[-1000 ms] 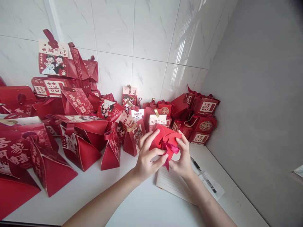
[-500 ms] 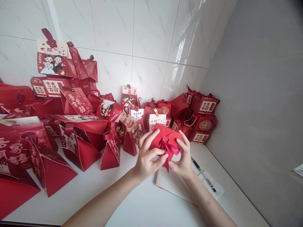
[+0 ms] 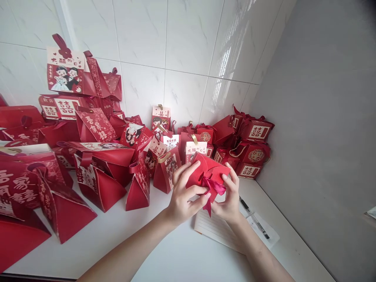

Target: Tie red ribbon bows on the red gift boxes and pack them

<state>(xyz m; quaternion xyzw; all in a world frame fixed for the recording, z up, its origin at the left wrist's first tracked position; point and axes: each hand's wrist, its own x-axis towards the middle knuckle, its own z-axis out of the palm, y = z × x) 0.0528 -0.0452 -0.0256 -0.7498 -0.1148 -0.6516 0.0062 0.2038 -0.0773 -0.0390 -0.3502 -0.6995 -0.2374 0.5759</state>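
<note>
Between my two hands is a small red gift box [image 3: 209,166] with overlapping curved flaps, held up above the white table. A dark pink ribbon [image 3: 216,185] is tied in a bow on its top, with one tail hanging down. My left hand [image 3: 185,196] grips the box from the left, its thumb and a finger at the ribbon tail. My right hand [image 3: 230,194] clasps the opposite side, fingertips curled over the box's edge. The underside of the box is out of sight. Below the hands lies a lined notepad [image 3: 217,231], partly covered by them.
Many red gift boxes [image 3: 100,180] crowd the left and back of the table. More ribbon-tied boxes [image 3: 255,152] are stacked in the back right corner by the grey wall [image 3: 317,117]. A black pen [image 3: 254,217] lies on a small clear packet [image 3: 272,237] right of the notepad.
The box has tilted slightly and shifted a little to the right, my right hand moving with it. Both hands keep hold of it.
</note>
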